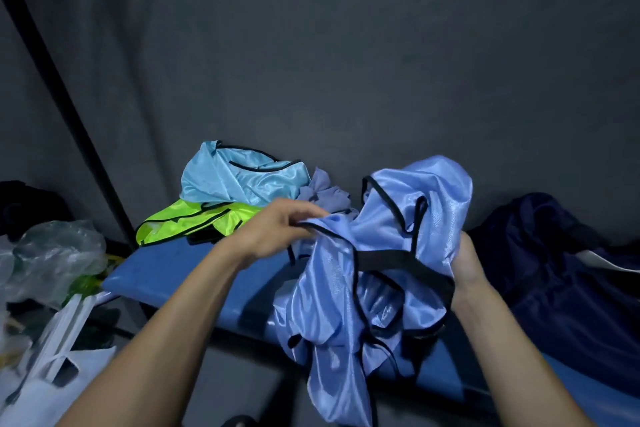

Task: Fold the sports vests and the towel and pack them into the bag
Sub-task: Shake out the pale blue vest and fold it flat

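two hands hold a crumpled periwinkle-blue vest (381,253) up over a blue padded surface (194,270). the left hand (277,229) pinches a black-trimmed edge of the vest between thumb and curled fingers. the right hand (465,267) is mostly hidden behind the cloth, its grip closed on a bunch of the fabric at the vest's right side.

the vest is thin, shiny mesh with black binding round its openings and a wider black band across the middle. it hangs in loose folds with the lower part drooping past the near edge of the surface. it looks very light, limp and slippery, so it will likely slide and collapse rather than keep a crease. the black trim at the shoulders and hem seems the firmest place to take hold, since it marks the corners needed to spread the vest flat.

far left on the surface lie a light blue vest (239,177) heaped on a neon yellow-green vest (194,218), both unfolded. just right of them, touching, is a bunched grey-blue cloth (322,194), probably the towel. a dark navy bag (561,270) sits on the right, near the vest in hand. plastic bags (52,253) lie low at the left.
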`<state>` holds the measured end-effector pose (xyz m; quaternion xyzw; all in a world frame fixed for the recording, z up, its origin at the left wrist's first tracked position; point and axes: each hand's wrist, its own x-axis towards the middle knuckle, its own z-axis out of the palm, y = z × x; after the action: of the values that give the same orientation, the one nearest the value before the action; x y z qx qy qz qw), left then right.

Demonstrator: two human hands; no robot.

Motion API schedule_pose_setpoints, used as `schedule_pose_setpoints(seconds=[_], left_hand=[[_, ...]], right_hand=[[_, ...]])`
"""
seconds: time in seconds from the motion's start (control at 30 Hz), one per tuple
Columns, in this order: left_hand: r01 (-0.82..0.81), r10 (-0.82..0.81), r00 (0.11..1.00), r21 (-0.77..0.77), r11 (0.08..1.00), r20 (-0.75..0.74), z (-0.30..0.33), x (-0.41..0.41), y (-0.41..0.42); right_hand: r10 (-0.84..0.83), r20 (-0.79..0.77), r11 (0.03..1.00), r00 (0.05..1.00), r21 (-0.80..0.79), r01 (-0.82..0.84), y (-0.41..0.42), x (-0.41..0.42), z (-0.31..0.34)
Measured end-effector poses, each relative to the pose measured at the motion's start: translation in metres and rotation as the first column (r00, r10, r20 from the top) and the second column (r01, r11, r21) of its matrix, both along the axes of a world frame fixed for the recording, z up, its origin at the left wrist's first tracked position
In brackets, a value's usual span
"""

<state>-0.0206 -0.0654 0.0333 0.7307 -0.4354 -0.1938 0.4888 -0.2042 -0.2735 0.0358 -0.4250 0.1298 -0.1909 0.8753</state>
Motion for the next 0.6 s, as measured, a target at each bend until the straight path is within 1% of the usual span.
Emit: schedule_pose_setpoints(seconds=[0.03, 0.07, 0.1, 0.13, 0.2, 0.23, 0.27, 0.3, 0.33, 0.4, 0.43, 0.47, 0.5, 0.53, 0.57, 0.6], left_hand=[[-0.072, 0.072, 0.992, 0.000, 0.997, 0.104, 0.006, 0.003, 0.004], [-0.153, 0.155, 0.965, -0.022, 0.988, 0.211, 0.009, 0.007, 0.007], [-0.249, 0.253, 0.932, -0.047, 0.967, 0.261, 0.010, 0.010, 0.010], [-0.347, 0.358, 0.906, -0.087, 0.934, 0.225, 0.010, 0.013, 0.012], [-0.499, 0.515, 0.856, -0.177, 0.848, 0.050, 0.015, 0.013, 0.014], [-0.533, 0.546, 0.837, -0.224, 0.816, 0.000, 0.021, 0.013, 0.016], [-0.524, 0.538, 0.843, -0.246, 0.815, -0.014, 0.029, 0.011, 0.017], [-0.474, 0.487, 0.873, -0.237, 0.848, -0.004, 0.038, 0.006, 0.018], [-0.390, 0.401, 0.916, -0.212, 0.896, 0.012, 0.046, -0.002, 0.018], [-0.148, 0.150, 0.989, -0.109, 0.983, 0.013, 0.056, -0.019, 0.019], [-0.010, 0.010, 1.000, -0.051, 0.999, -0.011, 0.059, -0.026, 0.021], [0.141, -0.140, 0.988, 0.007, 0.990, -0.061, 0.061, -0.033, 0.023], [0.287, -0.281, 0.952, 0.041, 0.957, -0.119, 0.063, -0.035, 0.026], [0.398, -0.385, 0.910, 0.063, 0.915, -0.152, 0.066, -0.037, 0.030], [0.478, -0.461, 0.869, 0.059, 0.877, -0.178, 0.067, -0.037, 0.033], [0.512, -0.494, 0.846, 0.049, 0.858, -0.201, 0.069, -0.037, 0.033]], right_hand=[[0.020, 0.023, 1.000, 1.000, -0.024, -0.019, -0.006, -0.005, 0.003], [0.018, 0.045, 0.999, 0.999, -0.035, -0.017, -0.009, -0.008, 0.004], [0.045, 0.031, 0.997, 0.999, -0.059, -0.043, -0.015, -0.011, 0.001], [0.031, 0.015, 0.997, 0.999, -0.070, -0.030, -0.023, -0.013, -0.005], [0.001, -0.011, 0.994, 1.000, -0.107, -0.002, -0.032, -0.016, -0.010], [0.003, -0.050, 0.990, 0.999, -0.139, -0.010, -0.034, -0.017, -0.012], [0.000, -0.085, 0.986, 0.996, -0.169, -0.014, -0.036, -0.019, -0.012], [-0.019, -0.113, 0.984, 0.993, -0.180, -0.002, -0.039, -0.019, -0.014], [-0.039, -0.139, 0.981, 0.989, -0.193, 0.012, -0.039, -0.020, -0.015], [-0.054, -0.184, 0.979, 0.981, -0.206, 0.016, -0.040, -0.020, -0.015], [-0.052, -0.176, 0.978, 0.983, -0.207, 0.015, -0.041, -0.019, -0.015], [-0.045, -0.148, 0.979, 0.988, -0.205, 0.014, -0.039, -0.019, -0.012], [-0.031, -0.121, 0.976, 0.992, -0.217, 0.004, -0.035, -0.018, -0.007], [0.000, -0.107, 0.974, 0.994, -0.226, -0.025, -0.032, -0.018, -0.002], [0.035, -0.106, 0.972, 0.994, -0.228, -0.059, -0.030, -0.018, 0.003], [0.076, -0.101, 0.969, 0.992, -0.229, -0.097, -0.027, -0.019, 0.008]])
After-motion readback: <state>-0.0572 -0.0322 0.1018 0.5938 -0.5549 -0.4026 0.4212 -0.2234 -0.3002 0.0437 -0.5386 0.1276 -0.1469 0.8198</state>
